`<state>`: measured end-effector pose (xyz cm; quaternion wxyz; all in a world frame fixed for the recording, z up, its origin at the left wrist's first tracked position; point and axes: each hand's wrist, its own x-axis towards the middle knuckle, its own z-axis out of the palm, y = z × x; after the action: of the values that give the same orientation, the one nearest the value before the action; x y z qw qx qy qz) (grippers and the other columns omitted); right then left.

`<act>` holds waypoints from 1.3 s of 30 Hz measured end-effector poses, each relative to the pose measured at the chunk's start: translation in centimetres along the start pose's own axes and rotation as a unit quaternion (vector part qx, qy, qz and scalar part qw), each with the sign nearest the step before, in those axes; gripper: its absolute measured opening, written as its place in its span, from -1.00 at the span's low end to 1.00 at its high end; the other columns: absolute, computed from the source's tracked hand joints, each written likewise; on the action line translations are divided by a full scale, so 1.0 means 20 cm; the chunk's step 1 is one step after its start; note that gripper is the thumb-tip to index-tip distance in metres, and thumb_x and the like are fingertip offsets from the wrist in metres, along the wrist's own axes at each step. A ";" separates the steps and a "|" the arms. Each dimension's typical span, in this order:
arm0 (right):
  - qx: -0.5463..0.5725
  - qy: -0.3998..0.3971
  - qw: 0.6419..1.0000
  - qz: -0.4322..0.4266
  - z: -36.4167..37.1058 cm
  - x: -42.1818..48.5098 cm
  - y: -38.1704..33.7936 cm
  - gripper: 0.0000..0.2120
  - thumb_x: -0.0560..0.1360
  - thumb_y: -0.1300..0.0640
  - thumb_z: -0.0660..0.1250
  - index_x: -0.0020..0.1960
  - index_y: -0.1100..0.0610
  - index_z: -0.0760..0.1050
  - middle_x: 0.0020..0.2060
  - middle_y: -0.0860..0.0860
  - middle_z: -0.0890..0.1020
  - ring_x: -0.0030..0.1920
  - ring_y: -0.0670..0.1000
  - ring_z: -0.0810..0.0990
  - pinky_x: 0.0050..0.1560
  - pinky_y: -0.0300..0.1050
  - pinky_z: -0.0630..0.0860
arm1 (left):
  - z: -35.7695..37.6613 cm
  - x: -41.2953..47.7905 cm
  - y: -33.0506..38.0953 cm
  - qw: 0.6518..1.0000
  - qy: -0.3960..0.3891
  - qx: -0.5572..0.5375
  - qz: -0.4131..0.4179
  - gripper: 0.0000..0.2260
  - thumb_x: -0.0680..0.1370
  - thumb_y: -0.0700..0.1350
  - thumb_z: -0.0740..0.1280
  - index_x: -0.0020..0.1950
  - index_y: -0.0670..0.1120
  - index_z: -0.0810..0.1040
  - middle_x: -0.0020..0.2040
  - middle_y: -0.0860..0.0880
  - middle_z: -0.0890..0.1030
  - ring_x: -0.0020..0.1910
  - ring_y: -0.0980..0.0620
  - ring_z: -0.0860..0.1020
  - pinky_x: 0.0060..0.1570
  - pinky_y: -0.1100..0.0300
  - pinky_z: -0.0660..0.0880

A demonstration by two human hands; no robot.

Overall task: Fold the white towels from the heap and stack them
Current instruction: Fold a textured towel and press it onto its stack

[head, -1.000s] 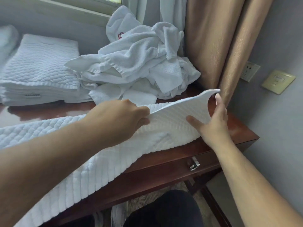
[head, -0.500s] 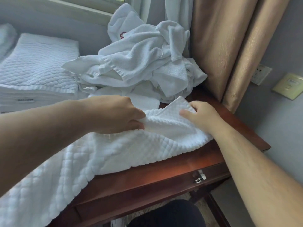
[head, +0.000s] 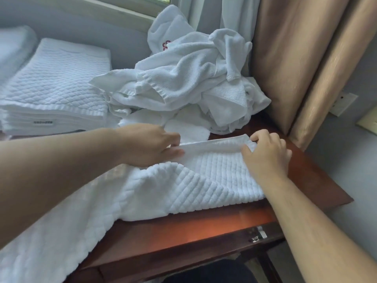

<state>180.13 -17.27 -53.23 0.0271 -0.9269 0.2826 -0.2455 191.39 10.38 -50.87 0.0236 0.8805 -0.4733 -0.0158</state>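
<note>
A white ribbed towel [head: 204, 184] lies across the brown wooden desk [head: 204, 227], its left part hanging off the front edge. My left hand [head: 151, 146] pinches the towel's far hem at the left. My right hand [head: 267, 154] grips the same hem at its right corner, fingers curled over the edge. Behind them sits the heap of crumpled white towels [head: 187, 78]. A stack of folded quilted towels [head: 55, 88] stands at the back left.
Tan curtains [head: 295, 58] hang at the right behind the desk corner. A wall socket [head: 342, 104] and a switch plate [head: 369, 123] sit on the grey wall. The desk drawer has a metal pull [head: 259, 236]. A window sill runs along the back.
The towel's lifted right end has come down onto the desk. Both hands moved toward the heap and now hold the far hem, stretched between them.
</note>
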 end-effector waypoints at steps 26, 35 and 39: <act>0.191 -0.151 0.687 -0.685 -0.21 -0.84 -1.33 -0.70 0.41 -0.16 0.53 -0.01 0.02 0.60 -0.05 -0.05 0.58 -0.05 0.04 0.56 0.03 0.04 0.55 | 0.20 -1.52 -0.24 0.937 0.147 -0.186 -0.257 -0.64 0.64 0.21 -0.02 0.36 0.38 0.42 0.26 0.30 0.43 0.32 0.23 0.28 0.38 0.07 0.25; 0.148 -0.217 0.741 -0.618 -0.13 -0.85 -1.41 -0.53 0.47 -0.40 0.17 0.05 -0.05 0.55 0.07 -0.11 0.39 0.06 -0.06 0.34 0.18 -0.01 0.42 | 0.18 -1.38 -0.49 0.971 0.130 -0.104 -0.174 -0.64 0.71 0.10 0.04 0.47 0.19 0.40 0.36 0.12 0.50 0.33 0.19 0.40 0.37 0.15 0.29; 0.232 -0.205 0.751 -0.583 -0.14 -0.79 -1.45 -0.78 0.54 -0.19 0.36 -0.11 -0.06 0.50 -0.09 -0.14 0.43 -0.04 -0.08 0.39 0.03 -0.07 0.38 | 0.07 -1.37 -0.56 0.961 0.124 -0.143 -0.202 -0.63 0.70 0.06 0.07 0.37 0.01 0.55 0.27 0.04 0.61 0.24 0.10 0.52 0.23 0.27 0.36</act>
<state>182.16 15.89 -52.19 0.1501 -0.9049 -0.3910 -0.0762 185.53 39.29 -52.80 0.2036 0.9403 -0.2718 0.0218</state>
